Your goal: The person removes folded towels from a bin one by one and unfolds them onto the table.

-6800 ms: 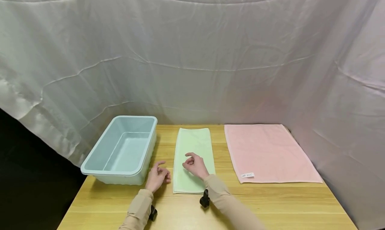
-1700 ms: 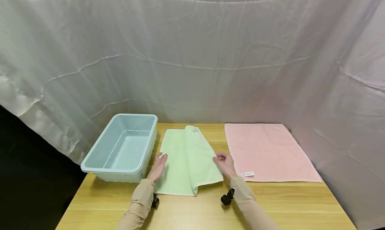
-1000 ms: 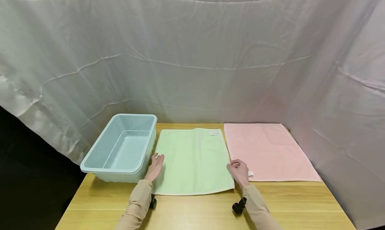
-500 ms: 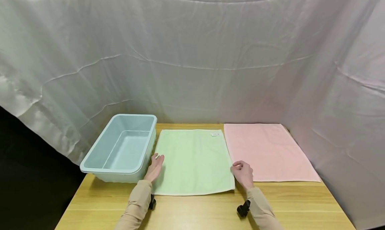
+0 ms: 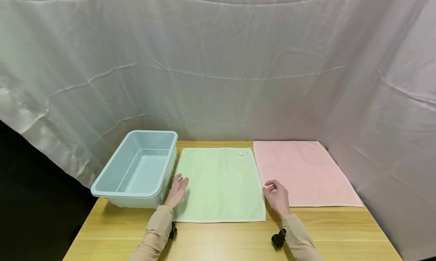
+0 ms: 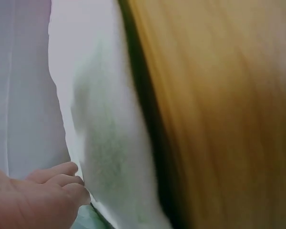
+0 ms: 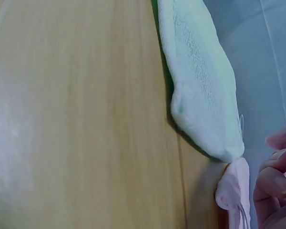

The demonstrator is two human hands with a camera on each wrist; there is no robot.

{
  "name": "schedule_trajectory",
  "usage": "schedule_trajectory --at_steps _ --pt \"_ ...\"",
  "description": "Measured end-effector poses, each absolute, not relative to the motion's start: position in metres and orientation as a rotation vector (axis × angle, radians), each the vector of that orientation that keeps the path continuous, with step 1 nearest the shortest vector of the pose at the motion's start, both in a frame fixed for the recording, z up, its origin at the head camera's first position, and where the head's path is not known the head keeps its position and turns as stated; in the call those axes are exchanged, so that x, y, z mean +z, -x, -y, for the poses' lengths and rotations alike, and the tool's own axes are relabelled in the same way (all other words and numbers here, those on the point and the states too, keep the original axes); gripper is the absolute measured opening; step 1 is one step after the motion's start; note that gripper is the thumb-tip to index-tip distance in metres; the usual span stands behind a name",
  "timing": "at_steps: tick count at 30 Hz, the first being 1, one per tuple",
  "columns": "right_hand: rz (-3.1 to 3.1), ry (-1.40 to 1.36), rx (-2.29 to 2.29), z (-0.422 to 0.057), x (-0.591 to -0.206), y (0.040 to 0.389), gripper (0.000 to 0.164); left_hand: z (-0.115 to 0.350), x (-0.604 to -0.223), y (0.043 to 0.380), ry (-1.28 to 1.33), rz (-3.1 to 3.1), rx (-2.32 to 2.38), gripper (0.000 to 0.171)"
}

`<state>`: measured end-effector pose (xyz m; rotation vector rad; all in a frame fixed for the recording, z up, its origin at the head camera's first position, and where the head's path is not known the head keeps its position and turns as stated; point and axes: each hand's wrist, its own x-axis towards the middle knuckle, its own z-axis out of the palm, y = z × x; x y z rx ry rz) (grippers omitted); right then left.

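Note:
A light green towel (image 5: 218, 189) lies spread flat and single-layered on the table, its small white tag at the far right corner. My left hand (image 5: 177, 191) is at the towel's left edge, fingers relaxed, holding nothing. By the right edge is my right hand (image 5: 277, 196), its fingers loosely bent with nothing between them. In the right wrist view these fingers (image 7: 274, 183) show apart from the green towel's corner (image 7: 205, 119). A pink towel (image 5: 306, 174) lies flat to the right, its near left corner hidden behind my right hand.
A pale blue plastic basin (image 5: 126, 194) stands on the left, close to my left hand, with nothing in it. The wooden table (image 5: 218, 242) ends at a grey curtain (image 5: 218, 102) at the back and right.
The green towel, folded lengthwise at first, was opened out to the right by my right hand and now lies flat. My right hand has let go of its edge; the left has barely moved lately.

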<state>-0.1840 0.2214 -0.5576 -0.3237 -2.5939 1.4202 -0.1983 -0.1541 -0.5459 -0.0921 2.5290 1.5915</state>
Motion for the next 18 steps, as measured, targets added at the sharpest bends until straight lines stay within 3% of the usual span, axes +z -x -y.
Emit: schedule_trajectory --at_steps 18 --pt "2.554 -0.008 1.188 -0.223 -0.565 0.185 0.030 0.139 -0.544 0.191 -0.075 -2.685 1.528 0.070"
